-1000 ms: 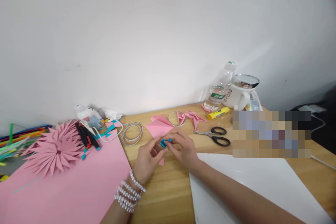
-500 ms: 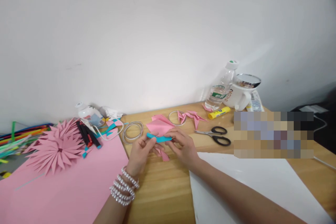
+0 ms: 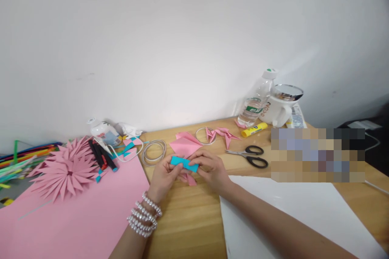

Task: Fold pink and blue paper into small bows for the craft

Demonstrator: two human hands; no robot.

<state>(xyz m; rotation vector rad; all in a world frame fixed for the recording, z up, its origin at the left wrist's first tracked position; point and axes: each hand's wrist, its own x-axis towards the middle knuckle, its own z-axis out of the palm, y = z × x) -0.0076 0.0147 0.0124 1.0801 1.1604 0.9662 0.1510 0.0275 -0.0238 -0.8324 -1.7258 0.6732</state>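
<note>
A small blue paper strip [image 3: 184,163] is held between both hands above the wooden table. My left hand [image 3: 164,176], with pearl bracelets at the wrist, pinches its left end, thumb on top. The fingers of my right hand [image 3: 212,168] are closed on its right end. Directly behind the hands lies a folded pink paper [image 3: 184,144]. Another pink folded piece [image 3: 191,179] shows beneath the strip, partly hidden by the fingers. Black-handled scissors [image 3: 253,156] lie to the right of my right hand.
On the left are a pink sheet [image 3: 91,218], pink paper flowers [image 3: 69,173] and dark pens [image 3: 101,154]. A white board [image 3: 273,218] lies at front right. Behind stand a water bottle [image 3: 253,105], a mug [image 3: 275,111] and a yellow glue stick [image 3: 254,129].
The blue strip has tilted so that more of its broad face shows. Both hands have shifted only slightly and still hold it.
</note>
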